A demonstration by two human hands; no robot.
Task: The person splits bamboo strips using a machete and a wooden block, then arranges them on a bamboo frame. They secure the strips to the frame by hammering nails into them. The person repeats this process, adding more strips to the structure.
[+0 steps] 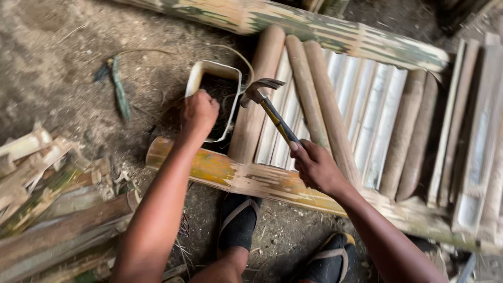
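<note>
While my right hand [317, 167] keeps its grip wrapped tight about the yellow-and-black handle of a claw hammer [272, 112], the steel head points up and to the left, hanging over the near end of a split bamboo slat. My left hand [199, 112] is curled into a loose fist, dipped into a small white rectangular tub [209, 71] that sits on the dirt just left of the slats; whether the fingers hold anything inside, I cannot tell. Both hands work over a row of split bamboo slats [335, 112], some lying round side up, some hollow side up, side by side across two whole bamboo poles: the near pole [220, 170], yellowish, runs under my wrists, and the far pole [335, 34], mottled green, crosses the top. My two feet in dark sandals [238, 220] stand on the earth floor below the near pole. A heap of bamboo offcuts [47, 194] lies at my left.
</note>
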